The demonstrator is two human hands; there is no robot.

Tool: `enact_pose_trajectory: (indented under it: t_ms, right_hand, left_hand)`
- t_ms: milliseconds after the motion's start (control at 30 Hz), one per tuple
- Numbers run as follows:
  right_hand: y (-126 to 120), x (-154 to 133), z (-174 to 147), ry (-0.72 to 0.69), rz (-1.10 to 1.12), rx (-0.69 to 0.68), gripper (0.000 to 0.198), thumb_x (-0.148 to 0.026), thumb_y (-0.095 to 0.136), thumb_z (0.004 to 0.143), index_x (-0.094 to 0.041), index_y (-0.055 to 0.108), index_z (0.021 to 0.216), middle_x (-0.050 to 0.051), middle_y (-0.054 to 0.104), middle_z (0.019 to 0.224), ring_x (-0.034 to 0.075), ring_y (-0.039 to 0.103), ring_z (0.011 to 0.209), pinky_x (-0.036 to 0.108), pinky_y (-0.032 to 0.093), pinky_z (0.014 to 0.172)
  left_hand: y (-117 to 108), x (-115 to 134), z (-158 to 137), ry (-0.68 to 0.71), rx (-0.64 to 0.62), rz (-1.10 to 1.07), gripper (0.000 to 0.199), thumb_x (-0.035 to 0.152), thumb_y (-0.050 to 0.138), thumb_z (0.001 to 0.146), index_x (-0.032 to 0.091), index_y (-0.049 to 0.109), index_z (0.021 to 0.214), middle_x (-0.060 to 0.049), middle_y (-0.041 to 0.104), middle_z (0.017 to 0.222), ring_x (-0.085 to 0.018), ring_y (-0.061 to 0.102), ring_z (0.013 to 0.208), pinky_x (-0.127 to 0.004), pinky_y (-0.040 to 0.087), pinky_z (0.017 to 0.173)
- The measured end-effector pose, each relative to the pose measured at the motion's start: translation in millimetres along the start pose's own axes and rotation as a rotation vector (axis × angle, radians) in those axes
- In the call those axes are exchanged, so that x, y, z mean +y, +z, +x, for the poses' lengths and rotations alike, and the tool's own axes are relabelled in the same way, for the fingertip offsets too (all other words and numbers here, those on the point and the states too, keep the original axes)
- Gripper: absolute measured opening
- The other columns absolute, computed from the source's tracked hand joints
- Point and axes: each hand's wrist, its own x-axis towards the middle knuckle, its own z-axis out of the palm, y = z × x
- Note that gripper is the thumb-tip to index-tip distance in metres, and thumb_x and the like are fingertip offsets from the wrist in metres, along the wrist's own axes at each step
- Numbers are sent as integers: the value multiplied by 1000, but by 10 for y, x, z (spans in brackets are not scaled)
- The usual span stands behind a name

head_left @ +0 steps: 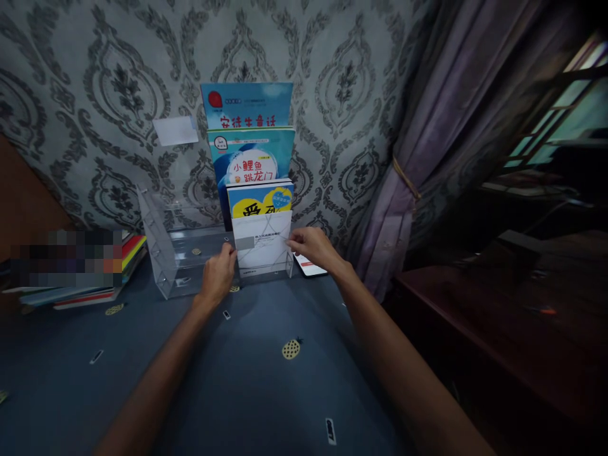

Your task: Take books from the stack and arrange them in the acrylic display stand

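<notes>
A white booklet (263, 244) stands upright at the front of a clear tiered rack (159, 253). My left hand (220, 271) pinches its left edge, and my right hand (316, 246) has its fingers closed on the right edge. Behind it rises a yellow and blue book (237, 201). Farther back are a teal book (221, 161) and, tallest of all, a blue book (247, 101). The books stand in the rack's right part, one behind another in steps. To the left, the rack's bare shelves show through the clear plastic.
A phone (311, 266) lies behind my right hand, partly hidden. Several books and papers (95, 294) are stacked at the left. The blue tablecloth (247, 392) reaches the patterned wall. A tied purple curtain (399, 190) hangs at the right, beside a dark red surface (427, 304).
</notes>
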Motion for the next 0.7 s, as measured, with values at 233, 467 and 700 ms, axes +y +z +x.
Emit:
enact_pose_trajectory:
  t_ms: [233,467,700]
  right_hand:
    - [-36,-25,-6,-38,3,-16,23,-25,63,89,-19,65,67,1,70,62,15,64,62,25,38,60]
    - [-36,-63,-16,-43,-3,-21,22,-24,62,90,-18,66,69,3,73,69,16,68,70,23,40,63]
    - [-37,-89,-21,-70,-6,-31,18,-23,60,91,-19,70,77,2,74,71,16,68,69,24,39,64]
  left_hand:
    - [-41,39,-35,-14,-21,65,19,30,41,104,21,57,102,-8,73,86,-25,70,80,-29,36,64]
    - [-119,121,-26,-46,-66,183,26,32,36,107,19,58,112,-10,76,95,-27,73,92,-30,38,67]
    - [-136,164,15,-61,-77,244,29,35,34,107,21,59,115,-9,77,99,-27,73,92,-31,35,65]
